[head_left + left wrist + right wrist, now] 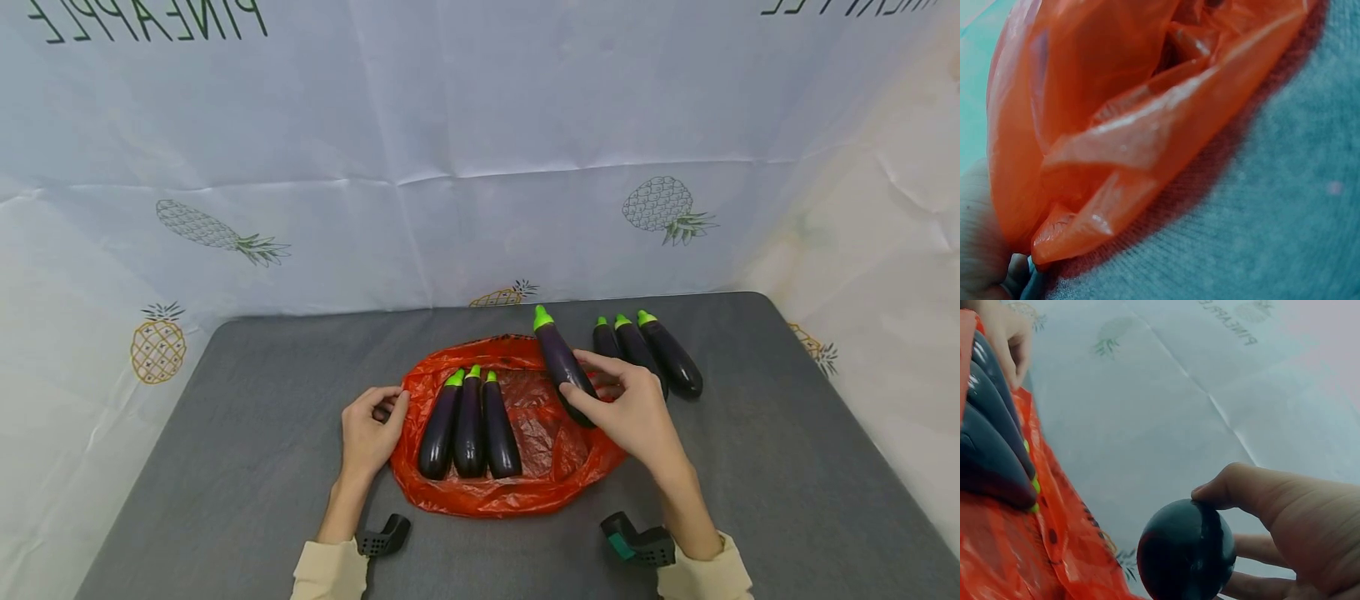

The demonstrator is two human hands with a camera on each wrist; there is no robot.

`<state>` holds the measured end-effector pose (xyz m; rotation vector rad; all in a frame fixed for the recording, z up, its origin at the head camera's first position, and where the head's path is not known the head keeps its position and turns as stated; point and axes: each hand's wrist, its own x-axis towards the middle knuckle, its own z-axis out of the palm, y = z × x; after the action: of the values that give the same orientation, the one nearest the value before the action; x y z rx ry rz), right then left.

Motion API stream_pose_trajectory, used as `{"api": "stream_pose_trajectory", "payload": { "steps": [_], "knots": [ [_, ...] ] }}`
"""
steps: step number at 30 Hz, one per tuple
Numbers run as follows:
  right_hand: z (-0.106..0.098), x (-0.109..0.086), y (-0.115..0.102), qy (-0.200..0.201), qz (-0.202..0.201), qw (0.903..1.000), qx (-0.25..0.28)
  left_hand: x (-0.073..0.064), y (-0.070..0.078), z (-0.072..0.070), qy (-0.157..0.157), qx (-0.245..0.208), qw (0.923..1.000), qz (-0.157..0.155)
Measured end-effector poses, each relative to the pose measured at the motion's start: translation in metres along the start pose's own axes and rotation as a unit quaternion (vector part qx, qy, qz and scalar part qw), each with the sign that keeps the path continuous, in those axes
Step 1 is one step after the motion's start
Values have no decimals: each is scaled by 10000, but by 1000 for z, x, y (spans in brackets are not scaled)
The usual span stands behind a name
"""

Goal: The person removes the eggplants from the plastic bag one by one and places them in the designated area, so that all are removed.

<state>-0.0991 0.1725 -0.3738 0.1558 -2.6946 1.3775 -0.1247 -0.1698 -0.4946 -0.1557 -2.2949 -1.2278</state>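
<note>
Gripping eggplant (558, 354), right hand (633, 408) partly hides another (605, 341) behind.

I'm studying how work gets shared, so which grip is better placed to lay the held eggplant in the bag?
Probably the right grip: it holds that eggplant at the right side of the bag, while the left grip pinches its left edge.

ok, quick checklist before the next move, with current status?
1. Held eggplant gripped: ok, between the right hand's thumb and fingers.
2. Red bag open: ok.
3. Left hand on bag rim: ok, left side.
4. Room inside: ok, right of the three bagged eggplants.
5. Held eggplant clear of bag: cannot tell.
6. All eggplants bagged: not ok, three others lie outside.
</note>
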Motion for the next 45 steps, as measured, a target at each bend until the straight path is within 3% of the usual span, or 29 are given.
{"api": "stream_pose_trajectory", "payload": {
  "steps": [12,21,36,45],
  "knots": [
    [-27,3,16,848,-17,9964,-4,0,-1,0,14,-1,10000,15],
    [-44,5,34,1409,291,9895,-132,0,-1,0,-9,-15,10000,4],
    [-58,4,50,1889,828,9785,-27,0,-1,0,1,-16,10000,24],
    [-65,3,64,2219,1092,9686,-259,0,0,1,23,-24,10000,43]
  ]
}}
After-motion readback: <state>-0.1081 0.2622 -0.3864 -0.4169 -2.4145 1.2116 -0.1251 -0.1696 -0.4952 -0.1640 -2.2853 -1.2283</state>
